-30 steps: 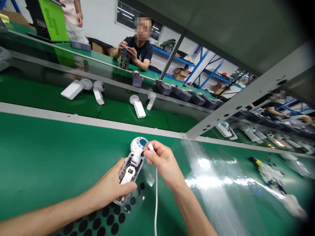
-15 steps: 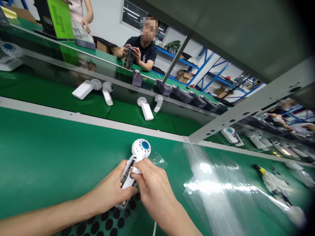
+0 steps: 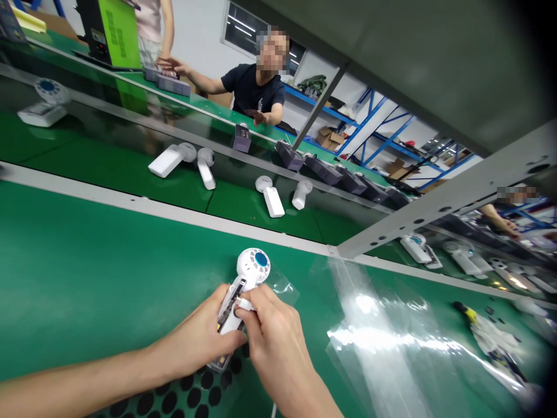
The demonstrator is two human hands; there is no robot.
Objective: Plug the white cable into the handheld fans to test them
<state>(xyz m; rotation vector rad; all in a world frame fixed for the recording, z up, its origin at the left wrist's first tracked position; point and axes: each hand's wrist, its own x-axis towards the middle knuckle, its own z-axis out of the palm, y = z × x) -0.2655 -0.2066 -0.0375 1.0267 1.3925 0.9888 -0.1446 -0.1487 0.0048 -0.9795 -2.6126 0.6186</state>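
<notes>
A white handheld fan (image 3: 253,266) with a blue hub lies tilted on the green table, its handle open along one side so the inner parts show. My left hand (image 3: 202,331) is closed round the handle from the left. On the right, my right hand (image 3: 274,325) pinches a small white plug-like piece (image 3: 243,304) against the handle's middle. A white cable (image 3: 274,410) shows below that hand; its link to the piece is hidden. Beneath the handle's lower end lies a clear sheet with black round pads (image 3: 194,397).
Beyond a metal rail (image 3: 174,215), a green belt carries several white fans (image 3: 273,200). Clear plastic bags (image 3: 369,342) lie to my right, near a yellow-and-black tool (image 3: 465,312). A metal post (image 3: 418,217) rises at the right. Co-workers sit and stand across the belt.
Both hands keep their grip on the fan and piece. The fans on the belt have shifted right. The seated co-worker has let go of a device and stretched an arm towards a grey box.
</notes>
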